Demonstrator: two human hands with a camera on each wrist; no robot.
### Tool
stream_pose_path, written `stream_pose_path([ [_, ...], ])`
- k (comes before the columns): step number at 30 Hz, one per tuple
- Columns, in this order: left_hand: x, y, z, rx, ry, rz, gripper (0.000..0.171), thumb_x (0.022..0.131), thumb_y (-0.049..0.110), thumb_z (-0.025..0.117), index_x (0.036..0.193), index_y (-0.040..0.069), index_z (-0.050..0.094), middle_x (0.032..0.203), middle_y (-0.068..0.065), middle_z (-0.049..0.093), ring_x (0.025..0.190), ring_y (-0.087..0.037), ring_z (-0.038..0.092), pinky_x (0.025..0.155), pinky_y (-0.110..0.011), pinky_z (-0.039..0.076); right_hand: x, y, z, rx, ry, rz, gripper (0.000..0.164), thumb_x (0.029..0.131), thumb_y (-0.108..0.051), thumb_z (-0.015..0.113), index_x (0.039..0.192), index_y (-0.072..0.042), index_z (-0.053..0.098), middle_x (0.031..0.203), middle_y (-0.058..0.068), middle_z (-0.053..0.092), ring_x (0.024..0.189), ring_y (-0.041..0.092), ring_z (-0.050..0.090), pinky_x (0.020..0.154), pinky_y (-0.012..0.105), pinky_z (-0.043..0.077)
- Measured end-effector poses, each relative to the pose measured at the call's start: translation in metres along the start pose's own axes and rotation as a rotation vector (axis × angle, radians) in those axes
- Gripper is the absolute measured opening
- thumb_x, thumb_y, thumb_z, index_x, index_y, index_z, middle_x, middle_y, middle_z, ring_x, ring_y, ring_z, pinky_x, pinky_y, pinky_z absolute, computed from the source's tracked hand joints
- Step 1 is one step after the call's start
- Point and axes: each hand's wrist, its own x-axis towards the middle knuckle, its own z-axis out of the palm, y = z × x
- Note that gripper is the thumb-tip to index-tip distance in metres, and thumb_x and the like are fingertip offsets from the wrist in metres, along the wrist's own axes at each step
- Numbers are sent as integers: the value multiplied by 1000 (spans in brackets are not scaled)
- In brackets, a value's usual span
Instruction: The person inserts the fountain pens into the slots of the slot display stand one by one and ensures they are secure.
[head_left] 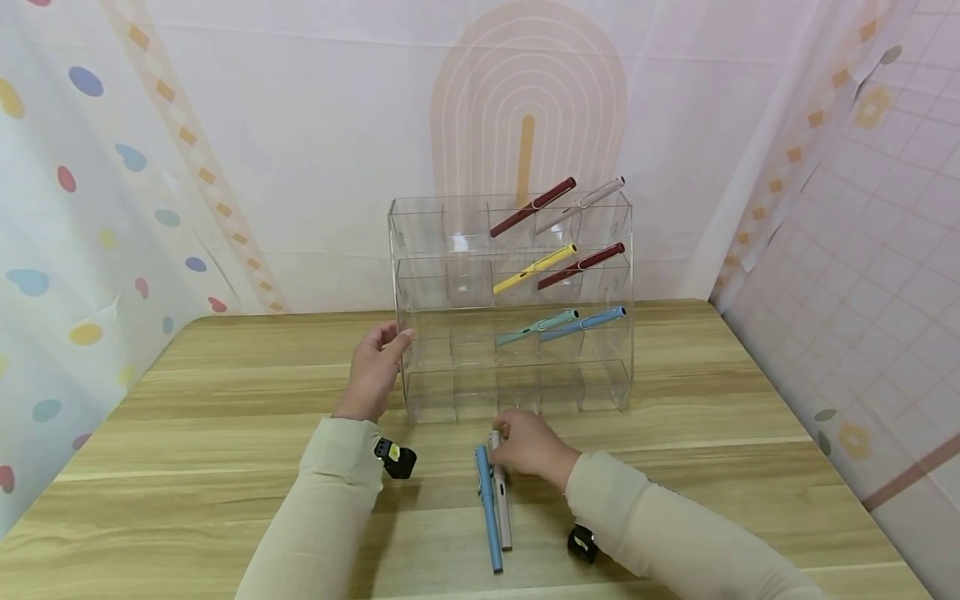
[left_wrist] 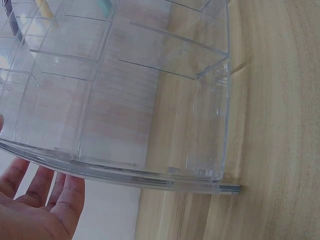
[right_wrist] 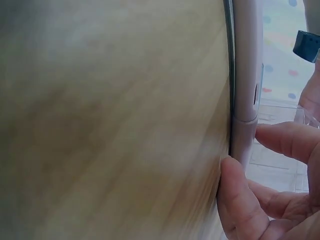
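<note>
While the right hand is pinching the pale grey pen near its far end, the left hand is gripping the left side panel of the clear rack: thumb at the front edge, other fingers bearing on the outer face. Cannot tell whether the pinched end is lifting off the wood.

Loose blue pen is lying just left of the right fingers, close alongside the grey one, so room between the two is tight. Rack's lower front edge is standing just beyond the right fingers. Table wood is stretching wide to the left of the left fingers; to the right of the right fingers it is running out to a slanting side edge. Table's far edge is passing behind the rack, past the left fingertips.

Above and beyond the right fingers, six pens are leaning in the rack, upper ends to the right: dark red, pale pink, yellow, another dark red, green, blue.

Behind the left fingers, a black wrist device is showing a yellow patch; any print is too small to read. Pen markings are likewise too small.
</note>
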Motion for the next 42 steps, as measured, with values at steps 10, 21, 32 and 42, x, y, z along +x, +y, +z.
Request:
stream_pose_path([
  [10, 0, 0, 0, -5, -1, 2, 48, 101, 27, 50, 142, 3, 41, 141, -14, 42, 128, -29, 41, 102, -43, 37, -1, -7, -2, 3, -56, 58, 47, 82, 1, 67, 128, 7, 55, 79, 7, 65, 40, 9, 37, 40, 21, 35],
  [21, -3, 2, 0, -7, 4, 15, 49, 101, 27, 50, 141, 1, 41, 138, -14, 43, 126, -27, 41, 101, -41, 36, 2, -10, -2, -77, -44, 70, 34, 83, 0, 67, 116, 5, 59, 65, 6, 59, 38, 9, 39, 38, 22, 38],
  [32, -1, 1, 0, 1, 10, 14, 49, 101, 27, 50, 141, 1, 41, 139, -14, 43, 127, -27, 40, 101, -41, 36, 3, -11, 0, -104, -19, 50, 14, 80, 1, 68, 86, -3, 55, 60, 3, 53, 38, 8, 37, 38, 21, 34],
  [42, -1, 1, 0, -17, 4, 17, 48, 101, 27, 50, 141, 1, 41, 138, -15, 43, 123, -27, 42, 99, -40, 39, 5, -5, -6, -18, -14, 97, 14, 81, -1, 66, 93, -3, 59, 67, 6, 60, 44, 12, 48, 39, 21, 40],
])
